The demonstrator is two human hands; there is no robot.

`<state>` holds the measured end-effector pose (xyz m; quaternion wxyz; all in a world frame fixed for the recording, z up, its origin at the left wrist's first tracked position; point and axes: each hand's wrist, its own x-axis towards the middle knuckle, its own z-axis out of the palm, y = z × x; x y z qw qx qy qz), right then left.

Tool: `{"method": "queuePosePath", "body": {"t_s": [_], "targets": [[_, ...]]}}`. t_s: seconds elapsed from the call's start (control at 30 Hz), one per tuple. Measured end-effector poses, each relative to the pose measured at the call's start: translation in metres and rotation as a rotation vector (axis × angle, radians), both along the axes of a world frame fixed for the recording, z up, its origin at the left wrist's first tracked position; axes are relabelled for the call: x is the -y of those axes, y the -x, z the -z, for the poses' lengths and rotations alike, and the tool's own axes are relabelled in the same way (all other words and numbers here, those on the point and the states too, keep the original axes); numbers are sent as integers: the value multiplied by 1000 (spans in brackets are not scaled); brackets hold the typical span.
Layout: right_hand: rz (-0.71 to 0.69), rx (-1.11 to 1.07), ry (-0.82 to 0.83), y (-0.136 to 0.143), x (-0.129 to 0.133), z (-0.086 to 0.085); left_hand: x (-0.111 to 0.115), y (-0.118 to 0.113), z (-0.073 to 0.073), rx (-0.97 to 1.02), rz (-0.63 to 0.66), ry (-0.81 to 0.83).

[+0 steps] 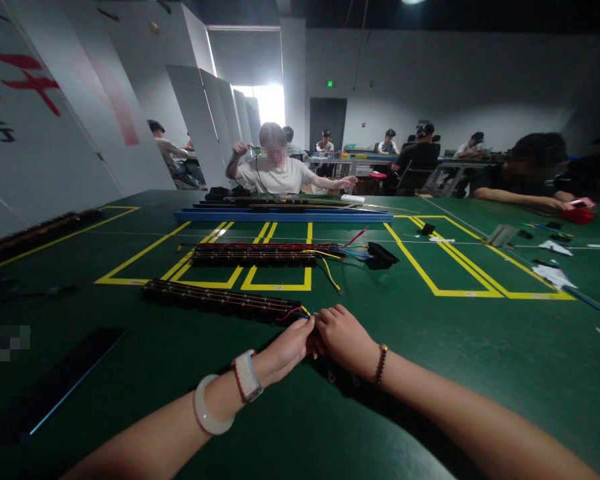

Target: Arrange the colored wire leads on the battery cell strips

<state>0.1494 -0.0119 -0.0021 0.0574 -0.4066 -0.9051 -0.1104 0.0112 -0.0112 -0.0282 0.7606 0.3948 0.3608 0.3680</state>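
Note:
My left hand (291, 343) and my right hand (345, 339) meet over the table, fingers closed and pinching wires (306, 311) at the right end of a long black strip (220, 300). Thin copper-coloured lines run along that strip. Red, yellow and blue wires come out of its end and pass into my fingers, which hide the exact grip. Ring terminals (331, 377) hang below my right hand. Farther back lies a second black strip (255, 256), with red, yellow and blue wires and a black connector piece (381, 255) at its right end.
The green table (480, 373) carries yellow tape outlines (467, 293). A blue rail (285, 217) lies across the back, a dark flat panel (75, 373) at front left, another strip (40, 233) at far left. White scraps (553, 273) lie right. A person (280, 170) sits opposite, another (525, 173) at right.

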Motion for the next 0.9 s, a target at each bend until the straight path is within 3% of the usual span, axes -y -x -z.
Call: {"method": "queuePosePath", "body": {"t_s": [0.13, 0.27, 0.4, 0.53, 0.7, 0.9], "targets": [[0, -18, 26, -1, 5, -8, -3, -1, 8, 63, -47, 16], [-6, -39, 106, -6, 7, -28, -3, 0, 9, 114, -70, 26], [85, -97, 157, -11, 6, -44, -3, 1, 7, 93, -47, 38], [193, -45, 260, -14, 3, -38, -2, 1, 4, 74, -27, 41], [227, -15, 378, -18, -2, -26, -2, 1, 4, 6, -10, 28], [342, -14, 223, -31, -18, -31, -4, 4, -2, -101, 69, 7]]}}
